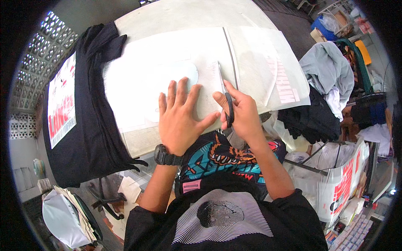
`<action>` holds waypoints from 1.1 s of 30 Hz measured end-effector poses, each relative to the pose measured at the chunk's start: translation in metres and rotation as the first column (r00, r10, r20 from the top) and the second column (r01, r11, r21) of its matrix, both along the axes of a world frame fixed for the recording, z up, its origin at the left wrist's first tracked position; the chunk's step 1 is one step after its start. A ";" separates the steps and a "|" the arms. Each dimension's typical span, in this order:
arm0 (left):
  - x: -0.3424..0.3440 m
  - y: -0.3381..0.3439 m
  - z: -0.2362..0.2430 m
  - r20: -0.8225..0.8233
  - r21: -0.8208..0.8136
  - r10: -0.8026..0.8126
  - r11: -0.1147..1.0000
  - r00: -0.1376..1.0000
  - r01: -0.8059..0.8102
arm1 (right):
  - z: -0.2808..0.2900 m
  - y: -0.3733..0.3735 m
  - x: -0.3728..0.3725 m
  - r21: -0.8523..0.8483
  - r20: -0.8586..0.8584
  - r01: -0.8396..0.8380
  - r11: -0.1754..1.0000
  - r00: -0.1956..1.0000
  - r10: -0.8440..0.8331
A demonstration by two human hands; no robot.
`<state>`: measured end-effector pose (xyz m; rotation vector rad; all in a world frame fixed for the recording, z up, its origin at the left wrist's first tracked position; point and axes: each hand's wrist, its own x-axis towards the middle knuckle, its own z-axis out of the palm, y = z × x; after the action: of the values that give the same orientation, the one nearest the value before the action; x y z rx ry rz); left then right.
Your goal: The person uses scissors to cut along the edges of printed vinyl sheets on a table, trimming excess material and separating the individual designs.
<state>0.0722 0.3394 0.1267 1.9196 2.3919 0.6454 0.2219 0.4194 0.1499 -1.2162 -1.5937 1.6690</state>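
My left hand [180, 115] lies flat with spread fingers on a large white sheet [142, 62] on the table. Under its fingertips is a pale bluish rounded shape [191, 72]. A pair of scissors [228, 108] with black handles is in my right hand [245, 115], its blades pointing away from me. The blade tips reach a faint pinkish print on the white sheet; whether they touch it I cannot tell. Just right of the scissors a thin dark straight strip [230, 52] runs away from me. Beyond it lies a translucent sheet with pale red lettering [281, 81].
A black garment with a red-and-white print [94, 96] hangs over the table's left end. Grey cloth [326, 69] and dark cloth [312, 119] are heaped at the right. Nearer on that side stands a printed plastic bag [345, 184]. Papers [67, 219] and a chair base [106, 198] sit lower left.
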 end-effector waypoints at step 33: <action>0.002 0.003 0.004 0.031 -0.018 0.005 1.000 1.000 -0.005 | -0.004 0.111 -0.056 0.153 0.043 -0.011 0.988 0.999 0.004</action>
<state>0.0739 0.3420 0.1309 1.8834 2.3765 0.6468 0.1661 0.5307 0.1455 -1.1757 -1.7202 1.5031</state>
